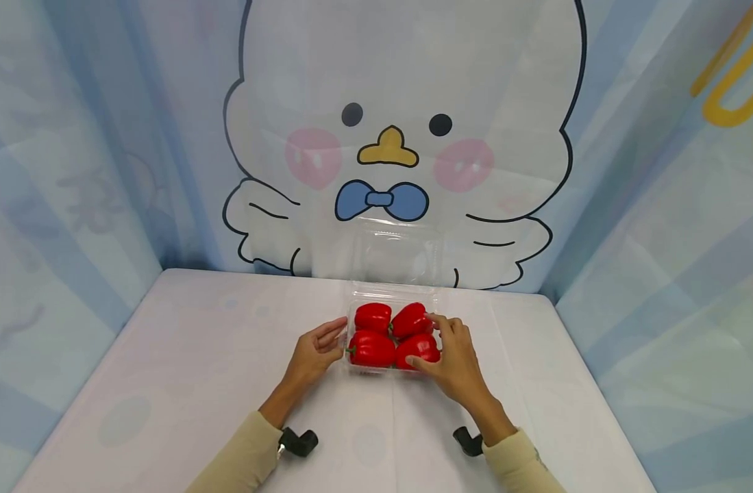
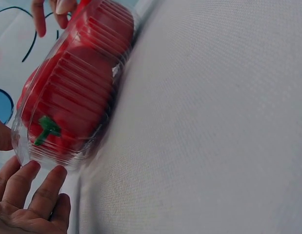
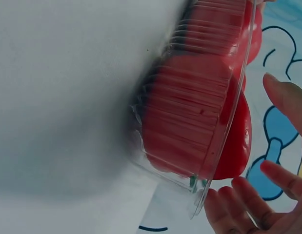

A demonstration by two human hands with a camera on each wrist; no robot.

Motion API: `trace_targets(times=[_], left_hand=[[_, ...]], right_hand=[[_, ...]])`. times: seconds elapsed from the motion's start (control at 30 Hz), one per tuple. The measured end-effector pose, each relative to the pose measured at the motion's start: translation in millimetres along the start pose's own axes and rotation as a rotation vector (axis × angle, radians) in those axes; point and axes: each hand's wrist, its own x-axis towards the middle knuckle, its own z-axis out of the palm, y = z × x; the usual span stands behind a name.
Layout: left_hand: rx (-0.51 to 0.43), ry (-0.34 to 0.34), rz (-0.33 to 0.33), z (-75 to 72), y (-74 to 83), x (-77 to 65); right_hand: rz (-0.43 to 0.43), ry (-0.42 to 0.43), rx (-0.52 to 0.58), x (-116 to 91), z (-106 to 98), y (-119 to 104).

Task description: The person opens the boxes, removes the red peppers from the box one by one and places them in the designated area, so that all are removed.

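Several red bell peppers (image 1: pixel 372 348) lie in two rows in a clear plastic clamshell box (image 1: pixel 376 371), whose lid (image 1: pixel 397 255) stands raised at the back. In the left wrist view a green stem (image 2: pixel 49 127) shows through the ribbed wall. My left hand (image 1: pixel 316 350) is at the box's left end, fingertips right at its wall and thumb near the rim. At the right end is my right hand (image 1: pixel 453 356), thumb and fingers spread apart over the right-hand peppers. In the right wrist view its fingertips (image 3: pixel 212 197) are right beside the rim, and the thumb stands off the peppers.
The box sits on a white-covered table (image 1: pixel 228 356), near its back edge. Behind rises a curtain (image 1: pixel 394 82) printed with a cartoon bird, and more curtain hangs on both sides. Dark wrist-worn mounts (image 1: pixel 299 442) show at both sleeves.
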Motion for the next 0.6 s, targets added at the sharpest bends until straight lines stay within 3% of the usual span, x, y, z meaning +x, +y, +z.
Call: trace_targets(times=[0.6], left_hand=[[0.011, 0.003, 0.004, 0.0, 2.9, -1.9]], right_hand=[[0.026, -0.022, -0.099, -1.3, 14.4, -6.4]])
